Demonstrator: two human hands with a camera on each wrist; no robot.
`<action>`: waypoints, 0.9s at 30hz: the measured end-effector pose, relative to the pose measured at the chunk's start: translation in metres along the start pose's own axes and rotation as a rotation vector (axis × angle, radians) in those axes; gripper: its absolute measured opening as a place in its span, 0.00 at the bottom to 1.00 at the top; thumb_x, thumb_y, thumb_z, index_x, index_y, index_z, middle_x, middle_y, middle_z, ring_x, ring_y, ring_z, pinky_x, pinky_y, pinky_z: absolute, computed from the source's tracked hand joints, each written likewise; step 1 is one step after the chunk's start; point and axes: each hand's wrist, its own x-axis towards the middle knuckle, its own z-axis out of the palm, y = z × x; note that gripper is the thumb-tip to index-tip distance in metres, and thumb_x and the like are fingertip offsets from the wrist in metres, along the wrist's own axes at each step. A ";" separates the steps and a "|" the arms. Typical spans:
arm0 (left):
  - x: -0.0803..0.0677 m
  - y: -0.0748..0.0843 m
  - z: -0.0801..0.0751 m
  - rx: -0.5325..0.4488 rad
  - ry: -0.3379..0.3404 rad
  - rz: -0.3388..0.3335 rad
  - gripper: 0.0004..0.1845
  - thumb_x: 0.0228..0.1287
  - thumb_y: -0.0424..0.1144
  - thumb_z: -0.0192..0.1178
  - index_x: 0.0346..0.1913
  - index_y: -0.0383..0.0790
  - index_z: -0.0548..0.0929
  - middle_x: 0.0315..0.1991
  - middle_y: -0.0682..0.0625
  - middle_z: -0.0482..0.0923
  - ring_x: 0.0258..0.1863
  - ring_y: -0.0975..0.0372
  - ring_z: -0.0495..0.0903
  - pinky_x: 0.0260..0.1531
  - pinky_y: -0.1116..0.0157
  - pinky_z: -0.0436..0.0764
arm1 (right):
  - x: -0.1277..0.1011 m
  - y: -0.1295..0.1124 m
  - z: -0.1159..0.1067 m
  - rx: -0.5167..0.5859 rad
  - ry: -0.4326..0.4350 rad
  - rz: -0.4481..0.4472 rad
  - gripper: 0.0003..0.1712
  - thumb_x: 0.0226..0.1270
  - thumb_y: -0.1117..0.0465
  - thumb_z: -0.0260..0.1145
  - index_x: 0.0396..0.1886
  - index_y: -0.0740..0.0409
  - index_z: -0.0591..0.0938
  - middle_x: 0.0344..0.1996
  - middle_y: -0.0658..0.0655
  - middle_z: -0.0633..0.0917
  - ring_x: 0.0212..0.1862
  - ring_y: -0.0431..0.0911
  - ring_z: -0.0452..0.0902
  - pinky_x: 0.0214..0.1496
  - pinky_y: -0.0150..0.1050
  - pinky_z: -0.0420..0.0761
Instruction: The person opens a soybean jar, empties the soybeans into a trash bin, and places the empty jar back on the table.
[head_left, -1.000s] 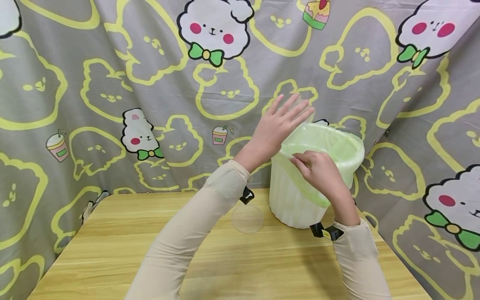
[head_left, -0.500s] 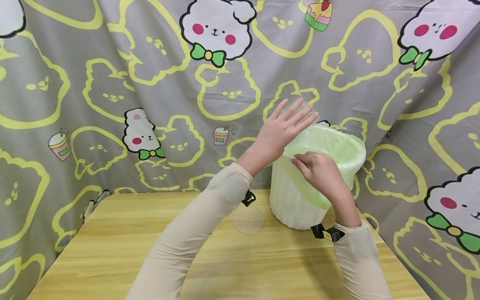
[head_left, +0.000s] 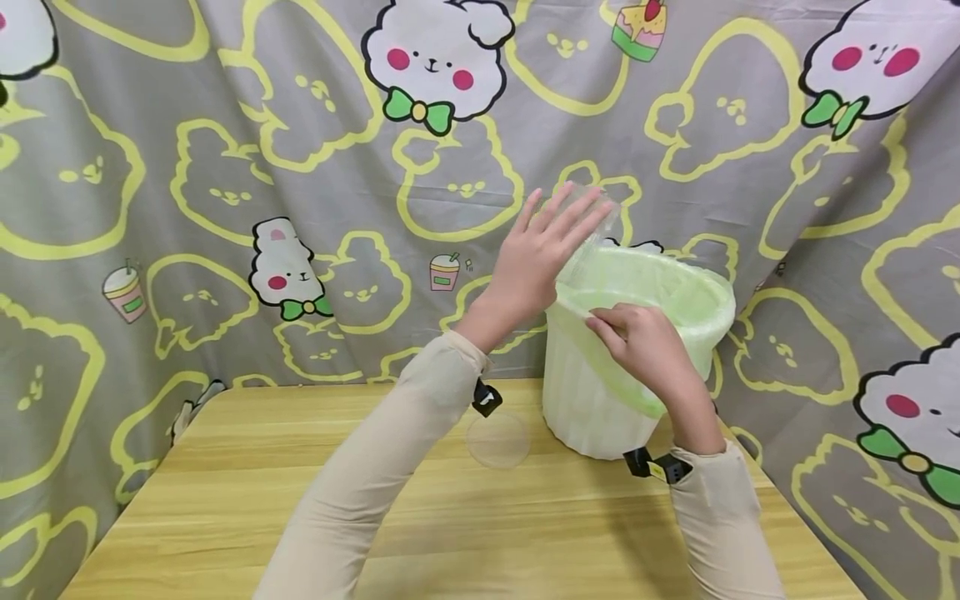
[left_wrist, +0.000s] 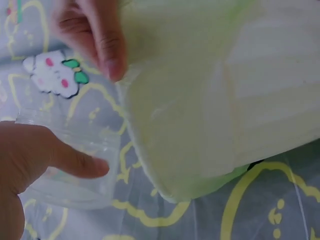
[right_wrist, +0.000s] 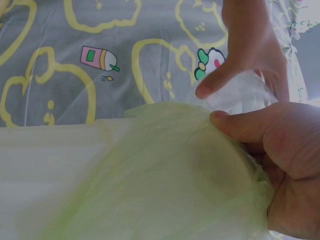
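Observation:
My left hand [head_left: 528,262] grips a clear plastic jar [left_wrist: 75,192] beside the rim of a white ribbed trash bin [head_left: 585,408]. The jar is tipped on its side in the left wrist view, with the thumb along its wall. In the head view the back of the hand hides most of it. A pale green bag [head_left: 693,296] lines the bin and folds down over its outside. At the near rim my right hand [head_left: 645,346] pinches the edge of this liner between thumb and fingers. The right wrist view shows the liner [right_wrist: 165,165] bunched under that thumb.
A clear round disc, like a jar lid [head_left: 498,440], lies flat on the wooden table [head_left: 300,492] left of the bin. Behind the table hangs a grey patterned curtain [head_left: 345,200], close to the bin's back. Small black cameras [head_left: 660,467] sit on the wrists.
The left hand and jar dipped slightly right toward the bin, then rose back up and left. The right hand keeps its pinch on the liner; the bin and lid have stayed put.

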 end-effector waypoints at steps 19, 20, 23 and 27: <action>-0.096 -0.068 -0.004 -0.815 0.012 -0.519 0.68 0.25 0.44 0.90 0.78 0.57 0.64 0.76 0.59 0.66 0.72 0.55 0.61 0.69 0.50 0.70 | -0.001 -0.001 0.002 0.013 0.020 0.019 0.14 0.74 0.61 0.65 0.46 0.67 0.90 0.33 0.63 0.90 0.36 0.57 0.86 0.42 0.54 0.82; -0.104 -0.072 -0.001 -0.836 0.004 -0.554 0.67 0.25 0.45 0.90 0.78 0.58 0.65 0.75 0.58 0.68 0.71 0.55 0.62 0.67 0.49 0.72 | -0.001 -0.001 0.003 0.013 0.025 0.015 0.13 0.74 0.61 0.66 0.46 0.67 0.90 0.33 0.63 0.90 0.36 0.57 0.87 0.42 0.55 0.83; -0.127 -0.084 0.006 -0.883 -0.044 -0.663 0.66 0.26 0.48 0.90 0.77 0.62 0.66 0.73 0.53 0.70 0.68 0.54 0.65 0.63 0.46 0.76 | 0.000 -0.002 0.002 0.019 0.034 0.009 0.13 0.73 0.61 0.66 0.45 0.67 0.90 0.33 0.64 0.90 0.37 0.59 0.87 0.42 0.56 0.83; -0.159 -0.097 0.018 -0.958 -0.115 -0.781 0.65 0.30 0.48 0.89 0.78 0.59 0.64 0.73 0.46 0.68 0.70 0.48 0.67 0.65 0.43 0.75 | 0.000 -0.003 0.002 0.028 0.034 0.011 0.13 0.73 0.62 0.66 0.45 0.68 0.90 0.35 0.65 0.90 0.38 0.60 0.87 0.43 0.58 0.84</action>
